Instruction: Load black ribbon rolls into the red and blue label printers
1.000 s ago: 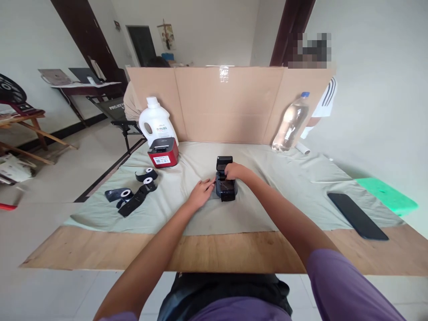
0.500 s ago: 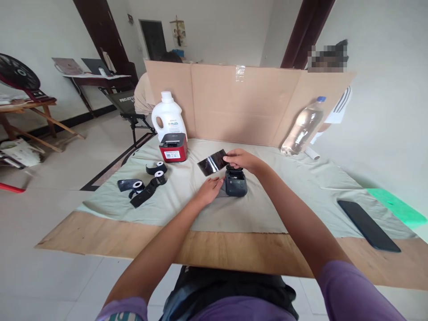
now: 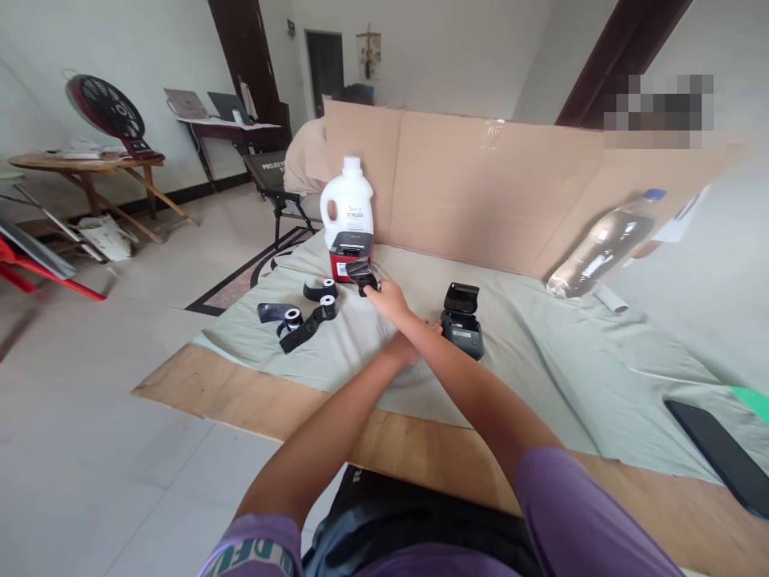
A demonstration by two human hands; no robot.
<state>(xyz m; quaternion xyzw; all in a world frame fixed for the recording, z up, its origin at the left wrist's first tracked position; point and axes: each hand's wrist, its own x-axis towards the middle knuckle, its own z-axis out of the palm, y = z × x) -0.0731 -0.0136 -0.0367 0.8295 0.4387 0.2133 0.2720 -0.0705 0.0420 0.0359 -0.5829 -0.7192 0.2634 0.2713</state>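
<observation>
My right hand (image 3: 390,303) is closed on a roll of black glossy label paper (image 3: 362,275), whose loose strip sticks out in front of the red and black label printer (image 3: 352,245). My left hand (image 3: 413,344) rests low on the cloth, crossed by my right forearm. Its visible fingertips are stretched out against the side of a small dark portable printer (image 3: 462,335), whose lid (image 3: 461,298) stands raised. Left of my hands lie several more black label rolls with white cores, one of them a long unrolled strip (image 3: 300,332).
A white jug (image 3: 350,196) stands behind the red printer. A cardboard screen (image 3: 469,184) borders the back, with a clear bottle (image 3: 606,244) leaning on it and a short white tube (image 3: 610,300) beside it. A black phone (image 3: 718,453) lies at right. People sit beyond the screen.
My right hand has carried the black label roll leftward, from over the small printer to the red one. That printer's raised lid now shows fully. The view has turned left.
</observation>
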